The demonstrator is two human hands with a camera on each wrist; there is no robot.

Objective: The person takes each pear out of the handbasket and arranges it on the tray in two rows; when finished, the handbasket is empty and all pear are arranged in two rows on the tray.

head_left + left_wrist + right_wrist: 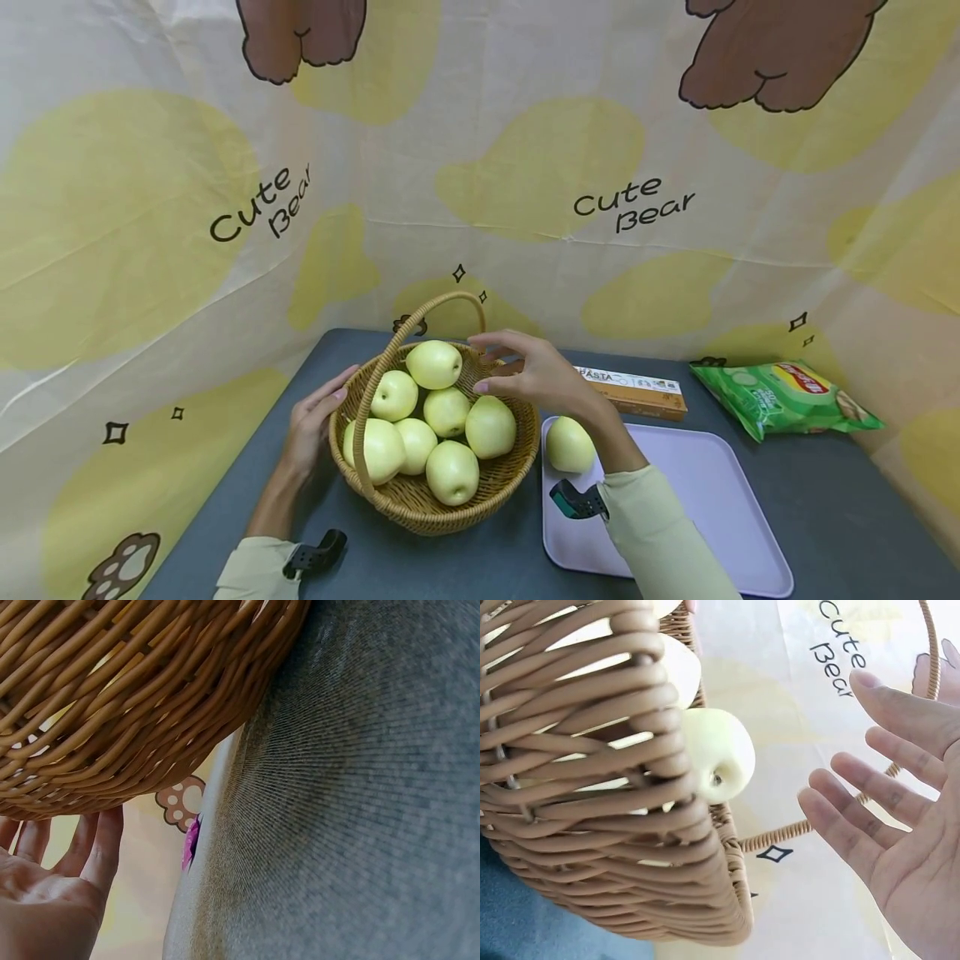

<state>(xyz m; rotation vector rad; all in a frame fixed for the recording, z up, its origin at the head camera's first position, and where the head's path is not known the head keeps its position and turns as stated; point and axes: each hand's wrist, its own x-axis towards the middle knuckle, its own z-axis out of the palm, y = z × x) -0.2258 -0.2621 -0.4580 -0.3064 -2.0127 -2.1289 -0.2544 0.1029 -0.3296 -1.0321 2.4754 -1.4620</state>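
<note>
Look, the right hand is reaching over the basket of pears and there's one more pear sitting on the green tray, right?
Nearly. The tray is pale purple, not green; the green thing is the snack bag further back. The head view shows it. The rest holds: the right hand reaches open over the basket of pears, and one more pear sits on that tray.

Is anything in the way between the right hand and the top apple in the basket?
Nothing visible. The right hand hovers open over the basket rim, just right of the top apple; the handle arches behind.
</note>
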